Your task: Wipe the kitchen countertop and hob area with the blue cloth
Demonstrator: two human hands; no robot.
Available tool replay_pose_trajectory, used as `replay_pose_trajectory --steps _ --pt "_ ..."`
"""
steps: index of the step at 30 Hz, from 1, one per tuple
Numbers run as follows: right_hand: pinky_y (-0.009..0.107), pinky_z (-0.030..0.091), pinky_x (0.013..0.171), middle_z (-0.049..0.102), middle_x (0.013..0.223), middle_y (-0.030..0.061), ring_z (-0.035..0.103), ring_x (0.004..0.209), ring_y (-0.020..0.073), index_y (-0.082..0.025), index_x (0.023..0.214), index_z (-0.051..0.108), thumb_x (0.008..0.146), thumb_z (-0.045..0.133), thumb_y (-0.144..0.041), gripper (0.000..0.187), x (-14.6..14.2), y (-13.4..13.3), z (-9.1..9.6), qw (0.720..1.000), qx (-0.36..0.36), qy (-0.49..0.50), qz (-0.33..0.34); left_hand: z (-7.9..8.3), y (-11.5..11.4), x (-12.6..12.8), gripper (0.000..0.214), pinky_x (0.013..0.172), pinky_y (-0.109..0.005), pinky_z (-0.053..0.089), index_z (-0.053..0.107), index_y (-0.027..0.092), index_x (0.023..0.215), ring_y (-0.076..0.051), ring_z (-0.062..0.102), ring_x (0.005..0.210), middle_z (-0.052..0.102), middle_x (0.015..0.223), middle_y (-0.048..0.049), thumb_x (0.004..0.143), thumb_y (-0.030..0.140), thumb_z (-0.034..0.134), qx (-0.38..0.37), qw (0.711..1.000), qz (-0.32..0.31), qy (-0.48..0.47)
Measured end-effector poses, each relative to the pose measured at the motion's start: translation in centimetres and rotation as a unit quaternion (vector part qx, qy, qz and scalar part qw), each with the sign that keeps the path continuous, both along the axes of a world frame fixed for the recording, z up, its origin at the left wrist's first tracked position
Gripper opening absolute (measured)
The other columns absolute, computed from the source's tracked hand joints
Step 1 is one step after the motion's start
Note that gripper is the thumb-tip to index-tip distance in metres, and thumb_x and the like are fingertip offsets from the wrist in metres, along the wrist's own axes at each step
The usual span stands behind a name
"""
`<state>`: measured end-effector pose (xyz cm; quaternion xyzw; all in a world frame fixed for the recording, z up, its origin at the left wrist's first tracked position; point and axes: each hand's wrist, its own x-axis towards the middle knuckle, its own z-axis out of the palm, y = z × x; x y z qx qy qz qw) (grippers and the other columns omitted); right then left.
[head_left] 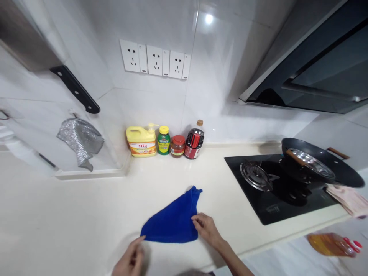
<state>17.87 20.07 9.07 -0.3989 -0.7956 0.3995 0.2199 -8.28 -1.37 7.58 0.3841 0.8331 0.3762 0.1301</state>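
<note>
A blue cloth (174, 218) lies on the pale countertop in a roughly triangular shape, its narrow, crumpled tip pointing away from me. At its near left corner is my left hand (130, 258), closed with the fingertips on the fabric; the thumb's grip is partly hidden. My right hand (207, 229) pinches the cloth's right edge between thumb and fingers.
Along the back wall stand a yellow detergent jug (142, 142), a green bottle (163, 141), a red-lidded jar (177, 146) and a dark sauce bottle (194, 142). To the right is a gas stove (258, 207) with a wok (342, 168). A cleaver (76, 90) and silver cloth (80, 140) hang left.
</note>
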Motion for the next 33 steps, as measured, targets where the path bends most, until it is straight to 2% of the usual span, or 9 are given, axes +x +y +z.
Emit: replay_pose_trajectory --steps 3,5,9,13,16,20,24,28,33 --pt "0.028 0.053 0.072 0.07 0.088 0.0071 0.065 0.073 0.0172 -0.018 0.094 0.073 0.087 0.054 -0.033 0.025 -0.7 -0.5 -0.1 0.999 -0.02 -0.033 -0.023 0.7 4.0 3.3 0.03 0.08 -0.029 0.058 0.069 0.031 0.117 -0.02 0.072 0.087 0.076 0.102 -0.0015 0.091 0.032 0.053 0.108 0.951 -0.248 0.147" --pt "0.028 0.053 0.073 0.07 0.09 0.0064 0.065 0.073 0.0167 -0.018 0.094 0.072 0.084 0.057 -0.028 0.02 -0.9 -0.9 -0.1 0.997 -0.018 -0.061 -0.034 0.8 5.8 4.4 0.028 0.081 -0.032 0.057 0.068 0.029 0.115 -0.021 0.07 0.091 0.074 0.103 -0.0042 0.092 0.026 0.053 0.13 0.917 -0.309 0.214" --pt "0.028 0.052 0.076 0.067 0.097 0.0063 0.065 0.079 0.0172 -0.018 0.105 0.066 0.078 0.057 -0.015 0.029 -0.3 -2.0 -0.6 0.995 0.03 -0.092 -0.033 0.4 7.3 4.8 0.017 0.082 -0.037 0.054 0.069 0.026 0.104 -0.022 0.067 0.089 0.07 0.098 -0.0048 0.092 0.024 0.056 0.094 0.92 -0.305 0.226" --pt "0.029 0.05 0.077 0.068 0.094 0.0067 0.066 0.082 0.0197 -0.018 0.11 0.061 0.079 0.056 -0.014 0.032 0.3 -3.1 -1.3 0.983 0.064 -0.136 -0.101 0.4 7.5 4.8 0.016 0.083 -0.04 0.051 0.067 0.026 0.102 -0.025 0.064 0.093 0.068 0.099 -0.0041 0.086 0.029 0.066 0.03 0.931 -0.308 0.193" --pt "0.028 0.048 0.07 0.067 0.074 0.0021 0.066 0.072 0.0198 -0.02 0.098 0.063 0.082 0.056 -0.018 0.018 0.2 -2.8 -1.4 0.98 0.027 -0.168 -0.107 0.5 7.7 4.9 0.011 0.082 -0.039 0.049 0.067 0.028 0.1 -0.023 0.064 0.091 0.067 0.097 -0.0026 0.092 0.029 0.059 0.016 0.931 -0.319 0.176" --pt "0.026 0.045 0.065 0.067 0.069 0.0013 0.064 0.066 0.0171 -0.021 0.083 0.063 0.083 0.053 -0.02 0.01 0.2 -2.0 -1.6 0.99 -0.022 -0.108 -0.085 0.4 8.1 4.8 0.023 0.08 -0.038 0.048 0.066 0.025 0.087 -0.021 0.064 0.085 0.068 0.089 -0.002 0.098 0.034 0.049 0.026 0.939 -0.302 0.161" --pt "0.028 0.043 0.059 0.067 0.066 0.0038 0.061 0.06 0.0179 -0.019 0.079 0.066 0.085 0.054 -0.042 0.026 -0.3 -1.7 -1.9 0.989 -0.065 -0.048 -0.121 0.3 8.8 5.5 0.023 0.078 -0.035 0.048 0.066 0.024 0.088 -0.019 0.064 0.08 0.068 0.086 -0.0021 0.099 0.034 0.048 0.056 0.94 -0.296 0.158" --pt "0.029 0.04 0.057 0.062 0.059 0.0024 0.055 0.056 0.0172 -0.021 0.067 0.065 0.07 0.066 -0.052 0.031 -1.4 -1.5 -1.5 0.98 -0.112 0.0 -0.163 0.4 9.5 7.1 0.018 0.086 -0.039 0.05 0.065 0.028 0.11 -0.022 0.064 0.094 0.069 0.105 -0.0035 0.093 0.03 0.059 0.099 0.924 -0.309 0.202" --pt "0.026 0.034 0.051 0.052 0.051 -0.0027 0.045 0.049 0.0122 -0.022 0.057 0.055 0.067 0.066 -0.061 0.041 -2.4 -0.3 -0.1 0.973 -0.18 0.061 -0.133 0.7 10.1 8.6 0.035 0.082 -0.041 0.053 0.063 0.027 0.115 -0.027 0.064 0.095 0.068 0.107 -0.0056 0.081 0.026 0.07 0.082 0.927 -0.277 0.237"
